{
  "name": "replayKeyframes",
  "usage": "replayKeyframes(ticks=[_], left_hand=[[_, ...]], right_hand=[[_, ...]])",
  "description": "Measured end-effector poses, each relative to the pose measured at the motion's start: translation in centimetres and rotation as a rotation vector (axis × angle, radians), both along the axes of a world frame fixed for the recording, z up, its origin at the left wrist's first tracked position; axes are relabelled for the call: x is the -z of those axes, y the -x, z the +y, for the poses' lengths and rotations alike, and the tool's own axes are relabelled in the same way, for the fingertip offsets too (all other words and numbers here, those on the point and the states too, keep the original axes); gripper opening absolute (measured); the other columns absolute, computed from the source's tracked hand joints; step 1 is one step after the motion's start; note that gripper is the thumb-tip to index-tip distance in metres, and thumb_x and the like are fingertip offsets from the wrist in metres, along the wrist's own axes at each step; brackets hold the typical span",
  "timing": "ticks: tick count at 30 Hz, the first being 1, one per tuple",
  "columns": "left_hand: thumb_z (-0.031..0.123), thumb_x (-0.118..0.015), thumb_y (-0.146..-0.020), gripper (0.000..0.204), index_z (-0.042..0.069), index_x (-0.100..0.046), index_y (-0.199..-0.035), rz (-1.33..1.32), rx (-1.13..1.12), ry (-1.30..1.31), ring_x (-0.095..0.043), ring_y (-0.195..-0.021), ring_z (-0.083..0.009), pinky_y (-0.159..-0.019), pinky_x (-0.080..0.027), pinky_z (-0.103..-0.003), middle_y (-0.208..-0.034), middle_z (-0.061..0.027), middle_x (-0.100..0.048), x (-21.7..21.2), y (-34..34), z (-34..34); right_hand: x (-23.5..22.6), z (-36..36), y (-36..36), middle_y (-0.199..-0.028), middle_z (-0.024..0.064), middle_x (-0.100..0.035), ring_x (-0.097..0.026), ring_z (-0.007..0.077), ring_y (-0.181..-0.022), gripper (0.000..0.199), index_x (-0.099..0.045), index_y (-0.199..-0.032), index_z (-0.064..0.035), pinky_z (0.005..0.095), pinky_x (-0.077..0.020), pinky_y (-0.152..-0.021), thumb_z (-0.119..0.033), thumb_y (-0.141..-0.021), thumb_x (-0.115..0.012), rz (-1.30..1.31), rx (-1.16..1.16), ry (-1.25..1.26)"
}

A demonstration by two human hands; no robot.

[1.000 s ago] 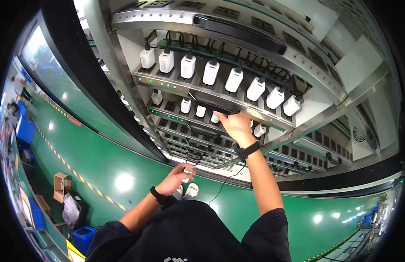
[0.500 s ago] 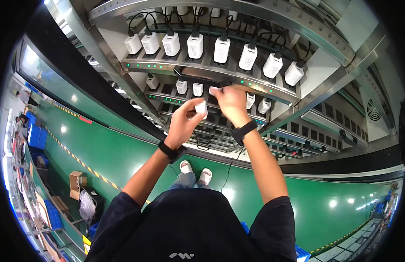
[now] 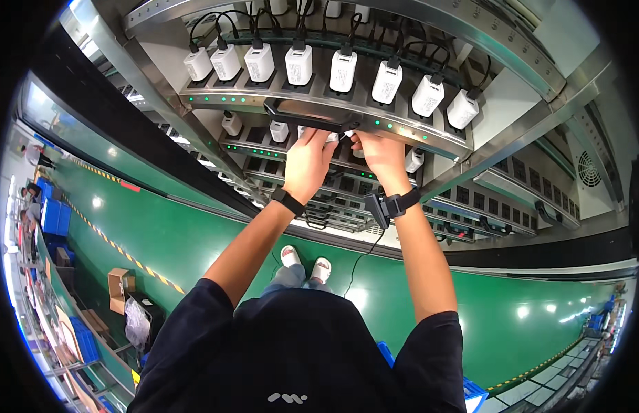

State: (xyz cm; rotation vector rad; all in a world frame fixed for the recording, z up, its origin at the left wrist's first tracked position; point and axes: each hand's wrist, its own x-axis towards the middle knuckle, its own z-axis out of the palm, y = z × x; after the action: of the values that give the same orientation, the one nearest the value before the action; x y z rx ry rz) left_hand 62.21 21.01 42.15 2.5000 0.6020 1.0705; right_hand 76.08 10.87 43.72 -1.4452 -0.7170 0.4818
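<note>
Both my hands are raised to a metal rack (image 3: 161, 89), close together just under a dark flat device (image 3: 309, 115) that lies on the front lip of the top shelf. My left hand (image 3: 307, 162) has its fingers closed on a small white charger (image 3: 331, 138), mostly hidden by them. My right hand (image 3: 379, 153) pinches the end of a thin black cable (image 3: 345, 137) right next to it. Above them is a row of several white chargers (image 3: 299, 65) plugged in with black cables. I wear a black band on each wrist.
Lower shelves hold more white chargers (image 3: 231, 124) and rows of green lights. Below lies a green floor (image 3: 195, 241) with my white shoes (image 3: 306, 260). At the far left are blue bins (image 3: 54, 217) and a cardboard box (image 3: 118, 289).
My left hand has come up from waist height with the white charger to the shelf. My right hand shifted slightly toward it, and the two hands now meet under the dark device.
</note>
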Motion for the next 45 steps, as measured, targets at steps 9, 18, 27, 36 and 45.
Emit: replayKeyframes(ticks=[9,18,27,36,45], left_hand=[[0.008,-0.069,-0.090,0.026,0.001,-0.066,-0.115,0.077,0.031,-0.158,-0.067,-0.086,-0.0396,-0.074,-0.056,-0.047,-0.098,-0.0188,-0.067,0.0,-0.1,-0.3],[0.009,-0.061,-0.099,0.035,0.000,-0.059,-0.133,-0.096,0.110,0.158,-0.070,-0.092,-0.0290,-0.080,-0.056,-0.038,-0.112,-0.0200,-0.070,0.5,4.0,-0.9],[0.022,-0.068,-0.097,0.046,-0.004,-0.055,-0.132,0.213,0.140,0.529,-0.070,-0.089,-0.0269,-0.081,-0.055,-0.035,-0.100,-0.0192,-0.071,-6.2,4.7,0.1],[0.015,-0.066,-0.093,0.029,-0.003,-0.066,-0.115,0.065,0.224,0.662,-0.061,-0.083,-0.0157,-0.077,-0.051,-0.034,-0.093,-0.0087,-0.069,-4.0,2.0,0.9],[0.012,-0.067,-0.092,0.025,-0.004,-0.069,-0.111,0.151,0.417,0.676,-0.063,-0.087,-0.0169,-0.079,-0.052,-0.035,-0.090,-0.0093,-0.069,-3.9,1.4,2.5]], right_hand=[[-0.2,-0.1,-0.3,-0.084,0.0130,-0.075,-0.074,0.0184,-0.076,0.025,-0.076,-0.096,0.0090,0.0306,-0.0584,-0.071,-0.015,-0.095,-0.069,-0.009,-0.084,0.021],[-1.0,-0.3,0.2,-0.088,0.0096,-0.075,-0.071,0.0151,-0.079,0.027,-0.075,-0.101,0.0073,0.0287,-0.0559,-0.076,-0.018,-0.097,-0.068,-0.050,-0.199,0.191],[0.6,2.1,1.0,-0.108,0.0073,-0.076,-0.070,0.0154,-0.091,0.031,-0.071,-0.117,0.0035,0.0305,-0.0546,-0.082,-0.023,-0.100,-0.069,-0.216,-0.304,0.122],[2.6,1.7,-0.6,-0.104,0.0121,-0.077,-0.070,0.0245,-0.096,0.028,-0.073,-0.112,-0.0019,0.0368,-0.0534,-0.085,-0.026,-0.102,-0.064,-0.541,-0.230,0.188],[2.2,0.7,-1.7,-0.105,0.0140,-0.075,-0.071,0.0338,-0.099,0.026,-0.075,-0.111,-0.0112,0.0419,-0.0541,-0.084,-0.027,-0.103,-0.056,-0.706,-0.235,0.399]])
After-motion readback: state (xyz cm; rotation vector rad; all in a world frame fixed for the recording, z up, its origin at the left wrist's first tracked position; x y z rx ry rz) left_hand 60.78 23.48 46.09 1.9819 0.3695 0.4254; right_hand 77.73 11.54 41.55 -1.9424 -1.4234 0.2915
